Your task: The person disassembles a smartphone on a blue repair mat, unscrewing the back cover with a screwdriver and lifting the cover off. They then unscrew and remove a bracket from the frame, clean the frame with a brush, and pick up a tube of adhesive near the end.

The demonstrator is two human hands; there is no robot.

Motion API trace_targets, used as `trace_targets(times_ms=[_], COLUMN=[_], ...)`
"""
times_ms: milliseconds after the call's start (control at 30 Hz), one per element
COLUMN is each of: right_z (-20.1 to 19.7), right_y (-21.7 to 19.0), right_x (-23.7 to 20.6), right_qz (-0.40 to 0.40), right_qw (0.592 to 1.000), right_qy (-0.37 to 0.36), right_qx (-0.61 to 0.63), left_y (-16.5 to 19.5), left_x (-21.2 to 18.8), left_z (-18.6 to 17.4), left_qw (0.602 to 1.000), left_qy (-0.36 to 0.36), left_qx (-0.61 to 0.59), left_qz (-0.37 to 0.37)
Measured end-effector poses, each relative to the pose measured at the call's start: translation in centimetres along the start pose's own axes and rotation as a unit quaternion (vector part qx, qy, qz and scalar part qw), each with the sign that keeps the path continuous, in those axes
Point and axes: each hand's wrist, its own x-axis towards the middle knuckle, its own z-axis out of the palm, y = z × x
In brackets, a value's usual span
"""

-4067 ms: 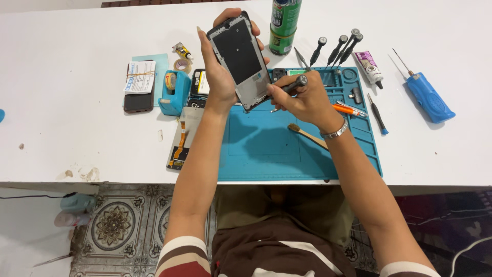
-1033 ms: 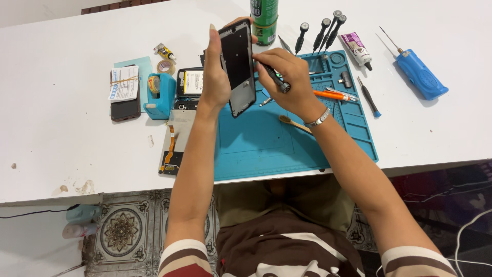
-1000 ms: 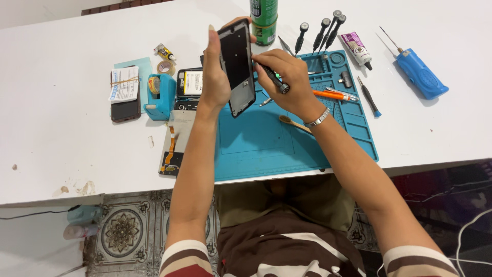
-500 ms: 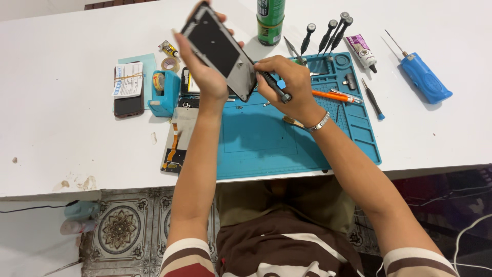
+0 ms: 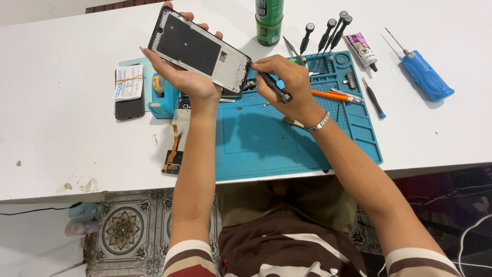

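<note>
1. Two hands work above the teal repair mat (image 5: 266,149) on the white table (image 5: 61,143).
2. My left hand (image 5: 187,82) cradles the opened phone frame (image 5: 200,51) from below, tilted, fingers curled around its edges.
3. My right hand (image 5: 287,84) grips a black screwdriver (image 5: 271,86), its tip at the frame's lower right corner.
4. An orange tool (image 5: 333,95) lies on the mat just beside my right hand.
5. A green can (image 5: 269,21) and a blue tool (image 5: 426,77) stand farther off.

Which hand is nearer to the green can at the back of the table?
The right hand, holding a black screwdriver, sits just in front of the green can. The left hand, holding the phone frame, is farther off to the can's left.
</note>
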Motion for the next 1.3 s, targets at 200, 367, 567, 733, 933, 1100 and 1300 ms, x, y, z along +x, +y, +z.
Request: trace_targets(times_ms=[200,367,567,733,933,1100,1300], right_z=[0.0,0.0,0.0,-0.1,-0.2,-0.2,-0.2], right_y=[0.0,0.0,-0.1,-0.3,-0.2,-0.2,-0.5], right_x=[0.0,0.0,0.1,0.3,0.3,0.2,0.5], right_qz=[-0.002,-0.001,-0.019,-0.013,-0.021,-0.013,-0.019], right_qw=[1.000,1.000,1.000,0.999,0.999,0.999,0.998], right_qy=[0.006,0.000,0.004,0.015,0.014,0.019,0.034], right_qx=[0.001,0.003,-0.021,-0.043,-0.034,-0.032,-0.042], left_y=[0.0,0.0,-0.5,-1.6,-1.7,-1.5,-1.9], left_x=[0.1,0.0,-0.3,-1.5,-1.6,-1.7,-2.2], left_z=[0.2,0.2,0.0,0.3,0.6,0.9,1.4], left_qw=[1.000,1.000,0.998,0.995,0.994,0.993,0.991], left_qy=[0.004,0.012,-0.019,-0.035,-0.042,-0.031,-0.047], left_qx=[0.005,0.012,0.043,0.045,0.048,0.073,0.077], left_qz=[0.004,0.000,-0.029,-0.083,-0.086,-0.086,-0.099])
